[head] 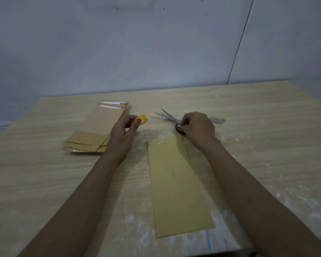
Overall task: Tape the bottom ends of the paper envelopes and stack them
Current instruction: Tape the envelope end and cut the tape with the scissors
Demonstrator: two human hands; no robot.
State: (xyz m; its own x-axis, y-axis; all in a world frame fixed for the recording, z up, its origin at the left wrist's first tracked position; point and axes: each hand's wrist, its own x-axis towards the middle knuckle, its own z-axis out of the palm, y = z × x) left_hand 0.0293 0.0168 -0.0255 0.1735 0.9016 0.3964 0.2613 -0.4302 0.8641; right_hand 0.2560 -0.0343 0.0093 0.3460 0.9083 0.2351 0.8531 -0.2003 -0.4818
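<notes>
A single yellow-brown paper envelope (176, 186) lies flat and lengthwise on the wooden table (44, 182) between my forearms. A stack of brown envelopes (98, 128) lies to the far left, with shiny tape strips at its far end. My left hand (123, 132) pinches a small orange-cored roll of clear tape (142, 120) just right of the stack. My right hand (197, 127) curls round the black handles of a pair of scissors (168, 116), whose open blades point away to the left, beyond the single envelope's far end.
A pale wall rises right behind the table's far edge, with a dark cable (239, 43) running down it at the right. White powdery smears mark the tabletop around the envelope and along the near edge.
</notes>
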